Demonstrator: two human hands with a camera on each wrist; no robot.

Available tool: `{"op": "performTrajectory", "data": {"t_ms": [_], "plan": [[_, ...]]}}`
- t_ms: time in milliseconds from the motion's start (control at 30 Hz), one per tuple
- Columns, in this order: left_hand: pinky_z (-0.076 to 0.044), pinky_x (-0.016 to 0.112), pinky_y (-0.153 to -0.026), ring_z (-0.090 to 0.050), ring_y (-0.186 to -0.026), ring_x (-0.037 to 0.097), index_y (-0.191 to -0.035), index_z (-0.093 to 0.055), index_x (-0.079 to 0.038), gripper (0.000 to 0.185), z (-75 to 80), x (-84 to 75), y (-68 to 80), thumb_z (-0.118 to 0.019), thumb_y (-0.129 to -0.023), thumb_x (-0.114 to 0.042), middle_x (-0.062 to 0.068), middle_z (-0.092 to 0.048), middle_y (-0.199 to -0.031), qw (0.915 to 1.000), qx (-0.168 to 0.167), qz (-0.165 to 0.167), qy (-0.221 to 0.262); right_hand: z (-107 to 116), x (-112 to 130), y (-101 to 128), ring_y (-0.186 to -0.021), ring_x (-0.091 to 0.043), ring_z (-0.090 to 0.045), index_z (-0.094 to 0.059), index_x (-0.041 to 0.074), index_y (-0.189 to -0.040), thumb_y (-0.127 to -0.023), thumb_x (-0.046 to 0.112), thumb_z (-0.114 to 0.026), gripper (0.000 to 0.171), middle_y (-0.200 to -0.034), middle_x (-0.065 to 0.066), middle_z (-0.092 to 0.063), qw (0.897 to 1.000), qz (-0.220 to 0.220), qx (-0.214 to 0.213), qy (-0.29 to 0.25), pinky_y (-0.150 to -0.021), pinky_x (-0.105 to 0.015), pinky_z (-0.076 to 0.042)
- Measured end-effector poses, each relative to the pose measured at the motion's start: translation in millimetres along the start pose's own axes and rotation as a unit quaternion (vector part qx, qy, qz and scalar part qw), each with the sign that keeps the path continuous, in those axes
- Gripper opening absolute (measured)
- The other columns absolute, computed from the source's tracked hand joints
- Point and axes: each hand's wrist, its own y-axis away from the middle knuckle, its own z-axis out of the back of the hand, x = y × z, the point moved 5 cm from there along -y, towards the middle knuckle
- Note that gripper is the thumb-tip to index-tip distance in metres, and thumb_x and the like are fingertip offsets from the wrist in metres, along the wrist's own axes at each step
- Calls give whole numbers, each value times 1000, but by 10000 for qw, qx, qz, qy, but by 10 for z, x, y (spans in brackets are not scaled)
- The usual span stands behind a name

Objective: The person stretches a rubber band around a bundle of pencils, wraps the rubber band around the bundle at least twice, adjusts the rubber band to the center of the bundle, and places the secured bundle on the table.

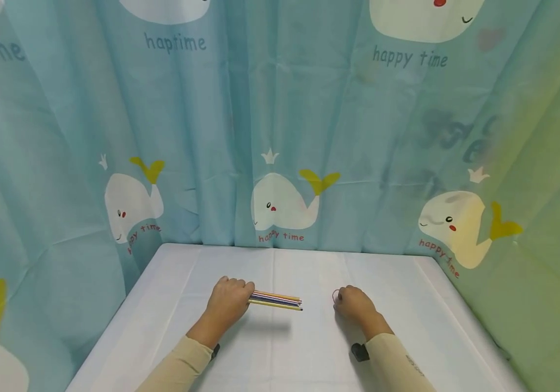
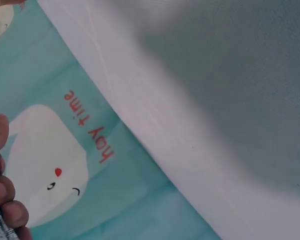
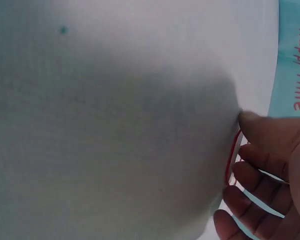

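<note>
In the head view my left hand [image 1: 228, 300] grips a bundle of thin pencils [image 1: 276, 300], yellow, orange, white and dark. Their free ends stick out to the right above the table, with a shadow below. Only the fingers [image 2: 1, 191] of that hand show at the edge of the left wrist view, curled round the bundle. My right hand [image 1: 355, 306], apart from the pencils, holds a thin red rubber band [image 3: 232, 156]. The band hangs as a loop by the thumb and fingertips in the right wrist view.
A white-covered table [image 1: 304, 343] lies under both hands. Behind it hangs a blue-green curtain [image 1: 221, 136] with printed whales, reaching the far table edge. Each wrist carries a small black device [image 1: 360, 352] by the sleeve.
</note>
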Motion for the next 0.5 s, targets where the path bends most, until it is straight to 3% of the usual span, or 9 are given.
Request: {"op": "performTrajectory", "data": {"t_ms": [133,300,400,467,500], "plan": [[-30,30,-54,-45,-51,15,-73,-58,-15,25,-9,7,9,-83,-72,-19,-2,-55,-59,10000,22,37,89,-37,-7,-7,-73,-21,-56,-65,5,-83,-91,12,-64,10,-78,-3,-55,9998,150,-51,100,-75,-43,-49],[-28,27,-49,-43,-50,13,-73,-56,-14,28,-44,13,37,-83,-71,-18,-2,-53,-59,9999,-54,-22,86,-82,-2,-13,-82,-27,-60,-63,0,-95,-95,10,-58,11,-82,-6,-55,9997,156,-130,-144,-79,-45,-49],[-28,27,-49,-43,-50,13,-74,-57,-15,28,-61,14,52,-84,-71,-19,-2,-53,-59,10000,24,-36,59,-70,-12,-11,-80,-24,-58,-60,2,-93,-96,10,-57,10,-83,-5,-57,9938,4,-369,-1051,-76,-42,-48],[-29,27,-50,-43,-50,13,-74,-57,-15,29,-67,12,61,-85,-69,-20,-3,-52,-60,9999,95,-11,54,-60,-32,-16,-80,-21,-57,-60,3,-90,-97,10,-57,10,-84,-3,-62,9771,-182,-577,-2039,-74,-40,-46],[-29,27,-50,-44,-51,13,-75,-57,-15,30,-67,8,61,-86,-68,-21,-3,-52,-60,9999,133,2,63,-58,-45,-17,-81,-20,-58,-61,3,-89,-97,10,-56,12,-85,-4,-65,9624,-297,-653,-2621,-75,-39,-46]]}}
